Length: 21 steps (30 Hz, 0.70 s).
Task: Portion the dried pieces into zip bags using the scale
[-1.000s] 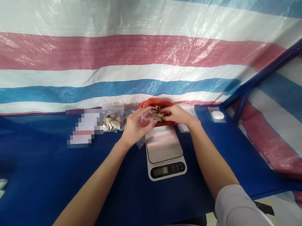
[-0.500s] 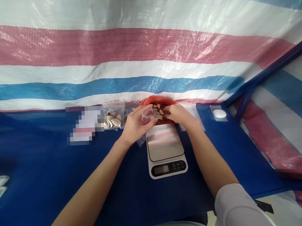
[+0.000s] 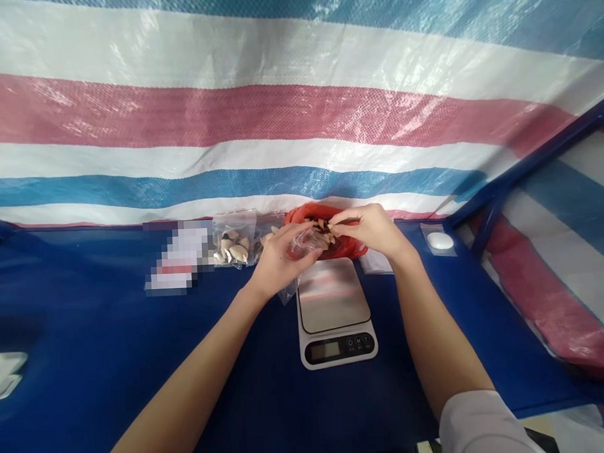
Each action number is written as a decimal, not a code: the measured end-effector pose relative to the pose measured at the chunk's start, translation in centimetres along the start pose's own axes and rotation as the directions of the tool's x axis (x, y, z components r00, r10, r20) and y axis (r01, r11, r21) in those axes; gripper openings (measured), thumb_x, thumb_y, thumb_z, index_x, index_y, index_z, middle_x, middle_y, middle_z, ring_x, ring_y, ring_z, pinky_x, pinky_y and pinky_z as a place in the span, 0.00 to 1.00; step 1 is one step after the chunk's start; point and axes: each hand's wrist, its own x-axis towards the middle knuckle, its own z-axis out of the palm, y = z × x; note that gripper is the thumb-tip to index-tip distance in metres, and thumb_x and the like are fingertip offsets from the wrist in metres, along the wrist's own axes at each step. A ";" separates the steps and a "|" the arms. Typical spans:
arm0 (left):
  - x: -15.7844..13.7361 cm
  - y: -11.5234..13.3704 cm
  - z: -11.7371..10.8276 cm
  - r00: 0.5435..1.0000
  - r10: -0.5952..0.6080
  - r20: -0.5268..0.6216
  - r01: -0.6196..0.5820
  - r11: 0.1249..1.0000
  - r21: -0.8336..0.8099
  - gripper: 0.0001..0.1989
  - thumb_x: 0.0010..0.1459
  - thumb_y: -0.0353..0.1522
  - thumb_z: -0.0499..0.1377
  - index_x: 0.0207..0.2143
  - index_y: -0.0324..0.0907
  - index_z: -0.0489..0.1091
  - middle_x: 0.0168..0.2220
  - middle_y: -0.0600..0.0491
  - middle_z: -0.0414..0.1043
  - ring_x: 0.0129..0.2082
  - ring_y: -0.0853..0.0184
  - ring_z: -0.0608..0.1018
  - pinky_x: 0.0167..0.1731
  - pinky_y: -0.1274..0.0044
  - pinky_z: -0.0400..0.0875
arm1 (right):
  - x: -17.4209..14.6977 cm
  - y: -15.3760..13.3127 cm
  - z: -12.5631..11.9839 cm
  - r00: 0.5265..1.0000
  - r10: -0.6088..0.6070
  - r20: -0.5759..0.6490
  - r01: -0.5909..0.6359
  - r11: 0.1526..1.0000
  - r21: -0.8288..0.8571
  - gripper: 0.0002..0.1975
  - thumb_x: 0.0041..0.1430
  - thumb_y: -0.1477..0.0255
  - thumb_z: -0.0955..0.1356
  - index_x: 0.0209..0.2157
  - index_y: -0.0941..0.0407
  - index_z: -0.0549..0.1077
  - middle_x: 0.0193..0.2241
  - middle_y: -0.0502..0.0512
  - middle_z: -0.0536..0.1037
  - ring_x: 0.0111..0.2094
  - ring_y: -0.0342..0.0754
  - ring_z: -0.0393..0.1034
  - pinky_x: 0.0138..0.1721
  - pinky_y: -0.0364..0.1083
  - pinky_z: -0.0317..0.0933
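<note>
My left hand (image 3: 283, 259) is curved around a clear plastic bag (image 3: 307, 242), holding its crumpled mouth between thumb and fingers. Just behind lies a red plastic bag (image 3: 351, 247), spread open, with several brown dried pieces (image 3: 322, 227) inside. Over its right side, my right hand (image 3: 366, 225) is closed in a pinch at the pieces, with what looks like a small brown piece at the fingertips. In front of the red bag is a white kitchen scale (image 3: 334, 298) with a bare, shiny plate; its display shows no readable number.
Left of my hands lies a zip bag of pale brown pieces (image 3: 234, 246), beside a pixelated paper (image 3: 180, 255). White papers (image 3: 377, 263) lie under my right wrist. Farther right is a white oval object (image 3: 439, 241) on a small clear bag. A striped tarpaulin (image 3: 227, 116) hangs behind the blue table (image 3: 112, 361).
My right hand has lifted slightly from deeper inside the red bag, now pinching at its contents. My left hand stays on the clear bag. The whole view has shifted a little.
</note>
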 end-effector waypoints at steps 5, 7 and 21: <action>-0.1 -0.4 0.5 0.999 0.032 0.016 -0.032 0.999 0.015 0.24 0.56 0.36 0.68 0.55 0.42 0.73 0.50 0.44 0.79 0.49 0.56 0.81 0.52 0.64 0.75 | -0.7 -3.0 0.2 0.997 -0.080 0.017 0.077 0.990 0.117 0.05 0.58 0.71 0.73 0.35 0.53 0.85 0.36 0.50 0.85 0.35 0.48 0.79 0.39 0.46 0.70; -0.1 -0.3 0.6 0.999 0.043 0.007 -0.043 0.999 0.010 0.22 0.56 0.36 0.68 0.53 0.42 0.74 0.49 0.45 0.79 0.48 0.57 0.81 0.51 0.65 0.75 | -0.9 -3.8 0.5 0.992 -0.122 0.044 0.118 0.989 0.090 0.05 0.59 0.72 0.72 0.34 0.53 0.84 0.36 0.50 0.85 0.35 0.47 0.78 0.38 0.45 0.69; -0.1 -0.7 0.7 0.999 0.054 0.004 -0.054 0.999 0.000 0.24 0.56 0.36 0.68 0.55 0.41 0.73 0.48 0.46 0.80 0.45 0.59 0.81 0.50 0.67 0.76 | -0.7 -4.4 0.6 0.971 -0.183 0.155 0.196 0.978 -0.071 0.10 0.63 0.75 0.68 0.32 0.53 0.83 0.32 0.49 0.82 0.32 0.44 0.72 0.36 0.44 0.61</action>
